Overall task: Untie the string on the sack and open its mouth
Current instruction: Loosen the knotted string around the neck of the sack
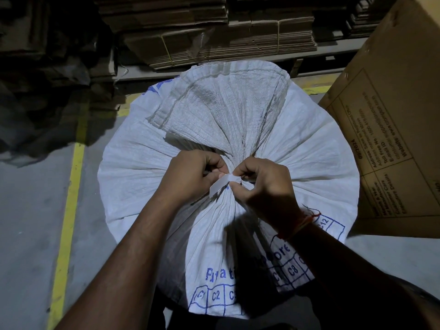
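So the floor (28,222) here is plain grey concrete with a yellow painted line (67,210) running up the left side and another bit of yellow behind the sack. Lighting is pretty dim. Along the back there are stacks of flattened cardboard (214,36), and the far left is just dark shapes I can't make out. A big brown cardboard box (390,129) with printed text sits just beside the sack on the right, cut off by the edge.

The white woven sack (297,158) stands in the middle, seen from above, mouth gathered tight at the centre with the loose top flopped toward the back. Blue print near the bottom is creased and partly covered by the arms, only bits like C2 and C8 read.

Both hands meet at the gathered neck. The left hand (190,172) and right hand (262,179) each have the grip pressed together, pinching the flat white string (220,184) at the knot. The knot itself is mostly hidden under the fingers. There's a thread band (302,222) on the right wrist.
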Demonstrator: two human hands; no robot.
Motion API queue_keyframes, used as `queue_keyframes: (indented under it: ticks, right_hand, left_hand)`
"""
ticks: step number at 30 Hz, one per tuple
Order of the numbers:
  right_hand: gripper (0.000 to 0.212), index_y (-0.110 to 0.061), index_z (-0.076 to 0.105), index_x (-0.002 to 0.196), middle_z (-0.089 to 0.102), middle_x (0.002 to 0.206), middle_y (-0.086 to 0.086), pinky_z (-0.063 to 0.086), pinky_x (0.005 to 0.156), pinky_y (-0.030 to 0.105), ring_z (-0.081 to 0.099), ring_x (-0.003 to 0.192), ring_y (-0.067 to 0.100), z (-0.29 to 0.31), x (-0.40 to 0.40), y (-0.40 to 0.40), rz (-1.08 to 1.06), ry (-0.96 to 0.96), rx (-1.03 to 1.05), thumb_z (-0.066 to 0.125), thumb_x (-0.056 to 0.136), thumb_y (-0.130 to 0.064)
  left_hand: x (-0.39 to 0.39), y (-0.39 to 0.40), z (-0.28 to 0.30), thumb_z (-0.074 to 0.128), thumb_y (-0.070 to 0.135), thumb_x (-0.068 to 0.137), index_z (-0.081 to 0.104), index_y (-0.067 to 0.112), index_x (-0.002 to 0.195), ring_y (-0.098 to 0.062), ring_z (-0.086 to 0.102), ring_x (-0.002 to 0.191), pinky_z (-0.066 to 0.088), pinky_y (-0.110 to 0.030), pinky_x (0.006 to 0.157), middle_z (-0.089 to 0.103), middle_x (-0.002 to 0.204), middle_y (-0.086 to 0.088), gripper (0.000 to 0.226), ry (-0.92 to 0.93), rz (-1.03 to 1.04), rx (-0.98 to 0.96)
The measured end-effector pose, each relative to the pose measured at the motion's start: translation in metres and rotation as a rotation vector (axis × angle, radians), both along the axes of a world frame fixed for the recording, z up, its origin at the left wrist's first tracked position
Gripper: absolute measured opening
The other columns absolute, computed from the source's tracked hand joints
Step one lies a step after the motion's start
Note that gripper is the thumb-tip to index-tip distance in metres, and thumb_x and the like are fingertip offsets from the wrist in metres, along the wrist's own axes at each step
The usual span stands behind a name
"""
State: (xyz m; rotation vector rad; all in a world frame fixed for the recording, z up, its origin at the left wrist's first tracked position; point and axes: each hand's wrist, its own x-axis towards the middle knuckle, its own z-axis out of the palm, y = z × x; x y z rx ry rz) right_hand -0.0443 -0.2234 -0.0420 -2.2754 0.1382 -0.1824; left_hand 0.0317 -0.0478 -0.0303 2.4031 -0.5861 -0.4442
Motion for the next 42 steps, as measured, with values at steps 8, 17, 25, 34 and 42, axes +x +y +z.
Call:
queue_keyframes:
  ticks: [8,17,25,34,42]
  right_hand:
    - [0.013,-0.018,0.074,0.079,0.073,0.073,-0.007,0.060,0.071,0.038,0.070,0.072,0.010,-0.002,0.001,0.000,-0.003,0.006,0.036,0.083,0.070,-0.019]
    - [0.012,-0.018,0.072,0.078,0.071,0.072,-0.005,0.058,0.068,0.041,0.069,0.071,0.016,-0.005,-0.001,0.002,-0.017,-0.015,0.008,0.080,0.070,-0.021]
    - [0.012,-0.019,0.070,0.078,0.071,0.072,-0.005,0.057,0.068,0.040,0.069,0.072,0.014,-0.009,-0.006,0.005,-0.048,-0.036,-0.025,0.079,0.070,-0.023]
    - [0.012,-0.020,0.071,0.079,0.071,0.074,-0.008,0.057,0.071,0.038,0.068,0.075,0.012,-0.009,-0.007,0.006,-0.052,-0.030,-0.028,0.080,0.071,-0.022]
    - [0.013,-0.020,0.074,0.080,0.073,0.075,-0.008,0.057,0.073,0.037,0.068,0.076,0.011,-0.007,-0.008,0.003,-0.036,-0.034,-0.020,0.082,0.071,-0.018]
  left_hand:
    - [-0.001,-0.002,0.000,0.076,0.023,0.087,0.079,0.030,0.088,-0.004,0.070,0.077,0.057,-0.032,0.074,0.076,0.078,0.014,0.007,-0.002,0.011,0.004]
    - [-0.002,-0.003,0.001,0.076,0.024,0.088,0.079,0.030,0.088,-0.001,0.068,0.076,0.052,-0.026,0.070,0.076,0.078,0.014,0.007,-0.007,0.005,0.014]
    - [-0.006,-0.004,0.002,0.076,0.024,0.087,0.079,0.030,0.087,-0.002,0.068,0.076,0.047,-0.024,0.068,0.076,0.078,0.014,0.007,-0.001,0.015,0.017]
    - [-0.009,-0.003,0.001,0.075,0.017,0.087,0.081,0.028,0.088,-0.003,0.069,0.072,0.055,-0.028,0.072,0.076,0.076,0.012,0.012,0.040,0.038,-0.025]
    - [0.000,0.009,0.001,0.079,0.021,0.086,0.080,0.026,0.091,-0.003,0.072,0.084,0.059,-0.036,0.083,0.079,0.084,0.011,0.006,0.051,0.023,-0.042]
